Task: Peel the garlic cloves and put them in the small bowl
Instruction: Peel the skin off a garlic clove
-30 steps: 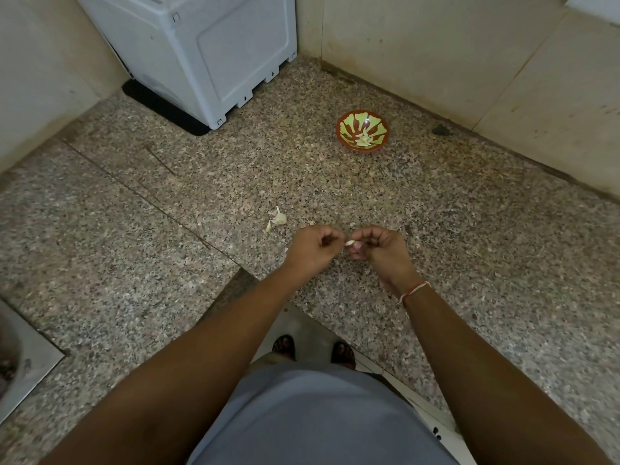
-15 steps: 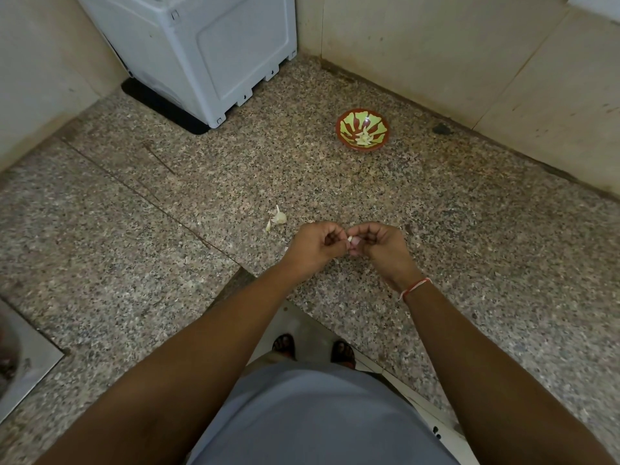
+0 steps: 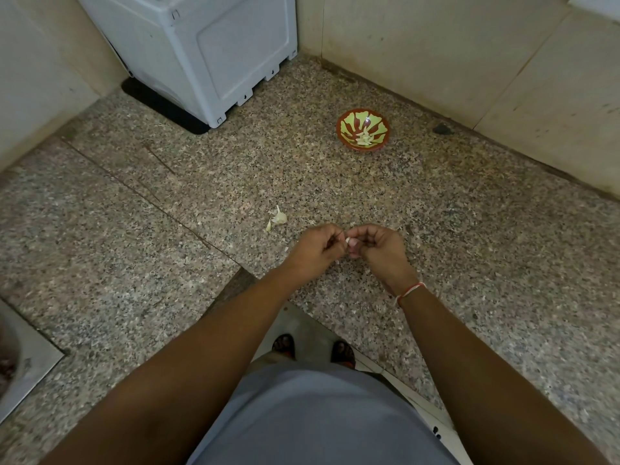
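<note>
Garlic clove (image 3: 349,242) is pinched btwn both hands' curled fingers (image 3: 360,237), prob. mid-peel: best to nick skin w/ thumbnail, strip lengthwise, then drop it in small bowl (image 3: 345,137).

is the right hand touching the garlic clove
Touching: the head view shows the right hand pinching the garlic clove at its fingertips.

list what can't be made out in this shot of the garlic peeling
Head view only:
- Pale garlic clove: mostly hidden by the fingers of the left hand and right hand; how much is peeled is unclear.
- Pale pieces in the red and green patterned bowl: too small to count.
- Steel sink: cut off by the left edge.
</note>
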